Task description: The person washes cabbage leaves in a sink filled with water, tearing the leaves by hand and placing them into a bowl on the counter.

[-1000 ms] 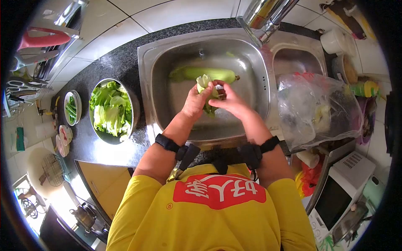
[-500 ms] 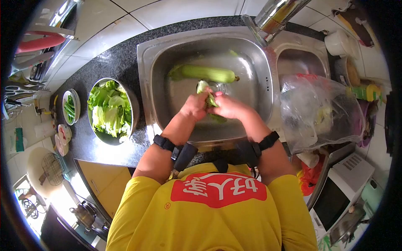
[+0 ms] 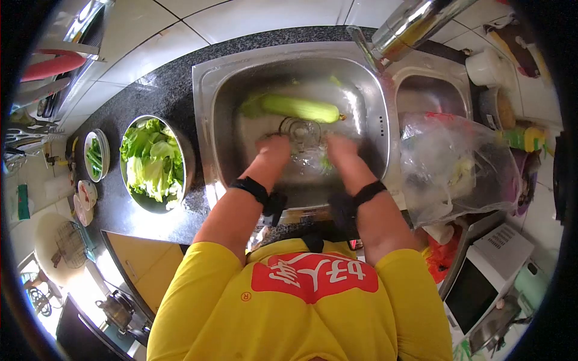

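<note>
Both hands are low in the steel sink [image 3: 241, 90], apart from each other and smeared by motion. My left hand [image 3: 274, 146] is beside the round drain [image 3: 301, 129], its fingers blurred. On the other side, my right hand [image 3: 341, 147] is near a small piece of green leaf [image 3: 326, 163]; whether it holds the leaf I cannot tell. Stirred, splashing water shows between the hands. Just beyond them a long pale-green gourd [image 3: 301, 108] lies on its side in the sink.
On the dark counter to the left stands a metal bowl [image 3: 188, 157] of torn lettuce [image 3: 153, 156]. Past it are stacked small dishes [image 3: 105, 155] with green peppers. A clear plastic bag [image 3: 457, 168] covers the right side of the sink. The faucet [image 3: 409, 30] hangs at the back right.
My hands have moved apart, left hand to the left and right hand to the right. The leafy green they held together no longer shows between them, and the water is now splashing.
</note>
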`<action>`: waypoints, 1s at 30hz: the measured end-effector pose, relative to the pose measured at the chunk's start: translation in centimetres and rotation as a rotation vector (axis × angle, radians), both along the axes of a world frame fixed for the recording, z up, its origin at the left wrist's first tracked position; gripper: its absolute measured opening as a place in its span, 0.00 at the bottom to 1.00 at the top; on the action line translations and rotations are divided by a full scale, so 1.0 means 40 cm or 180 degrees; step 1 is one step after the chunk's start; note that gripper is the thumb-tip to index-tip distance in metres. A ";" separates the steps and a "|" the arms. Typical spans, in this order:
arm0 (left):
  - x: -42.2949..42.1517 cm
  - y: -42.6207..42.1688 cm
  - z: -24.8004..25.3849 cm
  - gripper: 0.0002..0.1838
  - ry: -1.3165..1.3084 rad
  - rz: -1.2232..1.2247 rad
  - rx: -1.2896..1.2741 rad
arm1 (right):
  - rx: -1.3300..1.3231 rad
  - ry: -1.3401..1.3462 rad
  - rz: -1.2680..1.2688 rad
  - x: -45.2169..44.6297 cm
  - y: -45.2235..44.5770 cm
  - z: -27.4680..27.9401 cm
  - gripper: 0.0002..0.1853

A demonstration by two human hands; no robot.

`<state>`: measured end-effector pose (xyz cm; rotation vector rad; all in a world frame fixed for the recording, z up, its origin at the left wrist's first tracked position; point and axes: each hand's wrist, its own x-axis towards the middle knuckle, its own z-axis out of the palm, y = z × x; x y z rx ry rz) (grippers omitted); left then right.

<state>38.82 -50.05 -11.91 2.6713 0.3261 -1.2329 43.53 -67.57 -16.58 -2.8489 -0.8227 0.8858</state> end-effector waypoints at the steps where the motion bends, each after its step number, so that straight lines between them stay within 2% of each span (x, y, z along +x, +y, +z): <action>1: 0.012 0.014 0.020 0.15 0.0025 0.0141 -0.0214 | 0.0325 0.0206 -0.0469 0.017 -0.006 0.035 0.10; 2: 0.017 0.028 0.043 0.15 0.0043 0.0144 -0.0203 | 0.0646 0.0418 -0.0951 0.027 -0.008 0.070 0.12; 3: 0.027 0.043 0.071 0.15 -0.0279 0.0186 -0.0720 | 0.0648 0.0424 -0.0962 0.037 -0.006 0.108 0.12; 4: 0.032 0.052 0.084 0.15 -0.0606 0.0229 -0.1243 | 0.1132 0.0835 -0.1195 0.049 -0.006 0.145 0.13; 5: 0.021 0.054 0.084 0.15 -0.0602 0.0223 -0.1248 | 0.1616 0.1249 -0.1422 0.051 -0.006 0.163 0.16; 6: 0.004 0.054 0.090 0.16 -0.1128 0.0278 -0.1877 | 0.1623 0.1237 -0.1420 0.050 -0.005 0.167 0.16; 7: -0.010 0.055 0.095 0.17 -0.1666 0.0335 -0.2495 | 0.2018 0.1587 -0.1748 0.044 -0.002 0.172 0.16; 8: -0.027 0.047 0.099 0.17 -0.1672 0.0337 -0.2490 | 0.2404 0.1953 -0.2083 0.032 -0.002 0.177 0.15; 9: -0.039 0.031 0.113 0.19 -0.1600 0.0371 -0.2602 | 0.2407 0.1950 -0.2071 0.020 0.004 0.184 0.15; 10: -0.040 0.018 0.121 0.20 -0.1540 0.0409 -0.2711 | 0.2869 0.2508 -0.2550 0.011 0.015 0.191 0.15; 11: -0.040 0.011 0.087 0.16 -0.1641 0.0204 -0.2853 | 0.3321 0.3080 -0.3034 -0.001 0.026 0.197 0.16; 12: -0.043 0.003 0.094 0.16 -0.1656 0.0209 -0.2843 | 0.3764 0.3662 -0.3519 -0.009 0.034 0.204 0.16; 14: -0.058 -0.010 0.113 0.14 -0.1476 0.0275 -0.2252 | 0.3665 0.3804 -0.3471 -0.011 0.037 0.208 0.18; 15: -0.071 -0.007 0.075 0.19 -0.1958 -0.0245 -0.1747 | 0.3145 0.2806 -0.2845 -0.008 0.040 0.194 0.17; 16: -0.074 -0.007 0.100 0.19 -0.1972 -0.0234 -0.1724 | 0.2603 0.1832 -0.2212 -0.006 0.039 0.173 0.17; 17: -0.083 -0.009 0.125 0.21 -0.1857 -0.0363 -0.1255 | 0.2150 0.1151 -0.1443 0.011 0.034 0.145 0.20; 18: -0.092 -0.009 0.149 0.23 -0.1731 -0.0483 -0.0790 | 0.2154 0.1159 -0.1415 0.010 0.044 0.159 0.20; 19: -0.103 0.001 0.160 0.30 -0.1962 -0.0653 -0.0833 | 0.1947 -0.0032 -0.0878 0.010 0.053 0.177 0.23; 20: -0.110 0.011 0.180 0.30 -0.1972 -0.0635 -0.0805 | 0.1704 -0.1210 -0.0328 0.011 0.065 0.190 0.26; 21: -0.114 0.020 0.213 0.32 -0.2103 -0.0430 -0.0818 | 0.1693 -0.1018 -0.0146 0.021 0.078 0.187 0.36; 22: -0.117 0.030 0.251 0.33 -0.2239 -0.0231 -0.0831 | 0.1720 -0.1023 -0.0134 0.028 0.099 0.184 0.36; 24: -0.138 0.079 0.349 0.34 -0.2363 0.0342 -0.0949 | 0.1042 -0.1063 -0.0095 0.036 0.143 0.175 0.41; 25: -0.151 0.113 0.407 0.32 -0.2614 0.0293 -0.0940 | 0.0817 -0.1063 0.0019 0.047 0.152 0.157 0.43; 26: -0.169 0.152 0.459 0.31 -0.2865 0.0241 -0.0923 | 0.0854 -0.1064 0.0035 0.058 0.161 0.144 0.43; 28: -0.232 0.230 0.528 0.30 -0.3268 0.0345 -0.0372 | 0.0337 -0.0717 -0.0066 0.074 0.166 0.122 0.37; 29: -0.271 0.269 0.547 0.29 -0.3446 0.0524 0.0045 | 0.0447 -0.0769 0.0006 0.078 0.159 0.105 0.31; 30: -0.303 0.312 0.561 0.29 -0.3620 0.0702 0.0459 | 0.0457 -0.0769 0.0015 0.083 0.148 0.080 0.31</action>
